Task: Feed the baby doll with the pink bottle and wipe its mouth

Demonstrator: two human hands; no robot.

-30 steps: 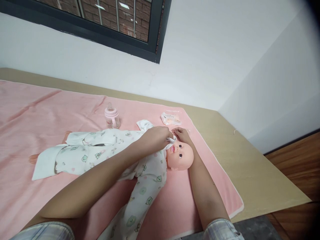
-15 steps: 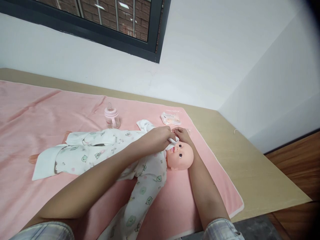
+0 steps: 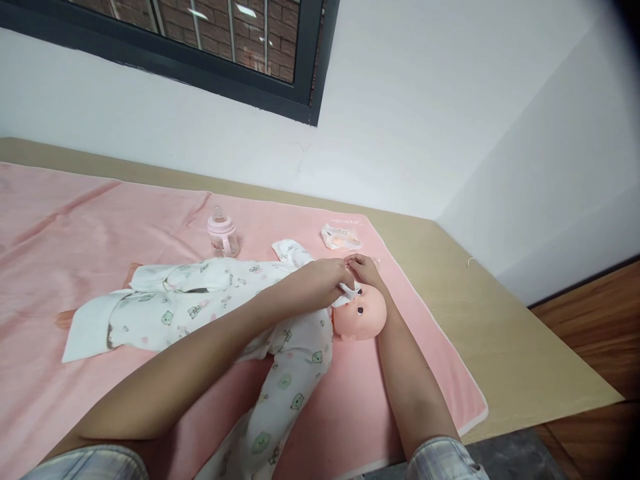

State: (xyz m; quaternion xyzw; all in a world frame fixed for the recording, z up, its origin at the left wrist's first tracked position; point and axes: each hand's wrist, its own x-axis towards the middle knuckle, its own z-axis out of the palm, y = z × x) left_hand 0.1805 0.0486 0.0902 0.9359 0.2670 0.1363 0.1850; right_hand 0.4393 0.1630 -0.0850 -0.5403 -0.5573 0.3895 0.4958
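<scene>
A baby doll lies on its back in a white printed outfit, its bald head to the right. My left hand reaches across its chest, fingers pinched on a white wipe that touches the face. The wipe covers the mouth area, and both dark eyes show at least in part. My right hand rests beside the far side of the head, its fingers stretched towards my left fingertips. The head lies between my right forearm and my left hand.
A pink blanket covers most of the wooden surface. A pink-topped baby bottle stands beyond the doll's legs, and a small plastic packet lies past my hands. A white wall with a dark window frame rises behind.
My left hand has moved the wipe slightly over the doll's face, so the mouth that showed before is now covered. My right hand has hardly moved.
</scene>
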